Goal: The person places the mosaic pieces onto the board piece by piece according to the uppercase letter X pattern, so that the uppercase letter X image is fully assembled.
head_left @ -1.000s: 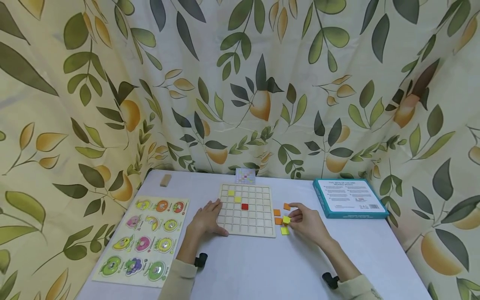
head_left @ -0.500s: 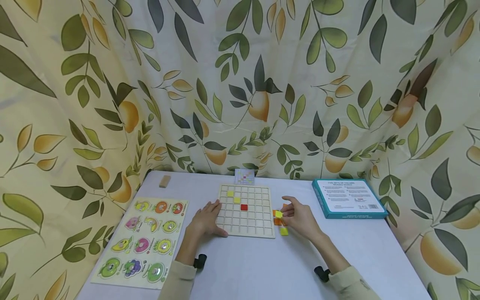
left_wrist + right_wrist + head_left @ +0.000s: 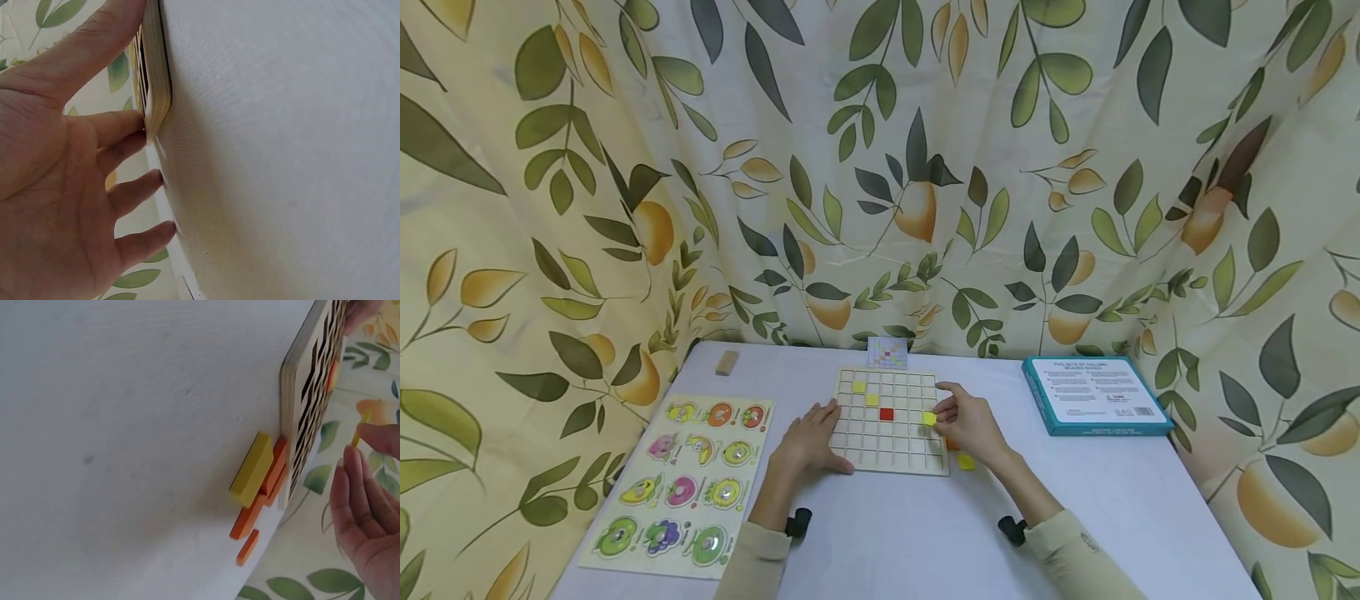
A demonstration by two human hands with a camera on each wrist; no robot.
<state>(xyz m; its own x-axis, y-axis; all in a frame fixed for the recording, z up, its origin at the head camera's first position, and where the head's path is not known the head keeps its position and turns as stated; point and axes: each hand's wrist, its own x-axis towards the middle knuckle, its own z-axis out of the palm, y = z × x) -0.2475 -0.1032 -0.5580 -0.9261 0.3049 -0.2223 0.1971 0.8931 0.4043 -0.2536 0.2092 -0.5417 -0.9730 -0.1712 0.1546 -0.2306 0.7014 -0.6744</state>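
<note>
A square wooden grid board lies mid-table, with two yellow tiles and a red tile in its cells. My left hand rests with spread fingers against the board's left side, its thumb at the near left corner. In the left wrist view, fingertips touch the board's edge and the table. My right hand pinches a yellow tile between thumb and fingers, above the board's right columns. Right of the board lie a yellow tile and several orange tiles, partly hidden in the head view.
A fruit puzzle board lies at the left. A small wooden block is at the far left, and a patterned card stands behind the grid board. The teal box sits back right. Leaf-print curtains surround the table.
My right hand has moved left with the pinched yellow tile, from beside the loose tiles to over the board's right side. The left hand stays at the board.
</note>
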